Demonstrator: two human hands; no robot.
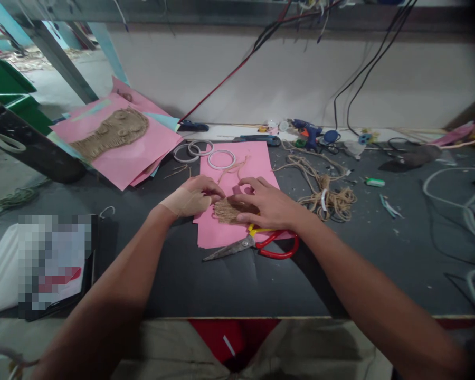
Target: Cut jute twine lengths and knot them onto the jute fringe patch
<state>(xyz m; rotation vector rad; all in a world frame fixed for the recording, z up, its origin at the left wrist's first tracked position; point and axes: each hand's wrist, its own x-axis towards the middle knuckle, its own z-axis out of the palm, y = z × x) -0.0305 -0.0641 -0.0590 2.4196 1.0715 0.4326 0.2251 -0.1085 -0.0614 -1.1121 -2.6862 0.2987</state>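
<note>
My left hand (193,196) and my right hand (263,203) rest together on a pink paper sheet (237,174) in the middle of the dark table (221,279). Between them lies a small patch of jute cords (226,210) laid on the sheet. The left fingers pinch the patch at its left edge. My right fingers press flat on its right side and partly cover it. A loose jute strand (233,170) runs up the sheet from the patch.
Red-handled scissors (257,246) lie just below my right hand. Three white rings (206,153) sit at the sheet's top. A jute twine bundle (328,198) lies right of it. Pink sheets with a jute shape (114,132) lie at left; a glue gun (309,131) and cables stand behind.
</note>
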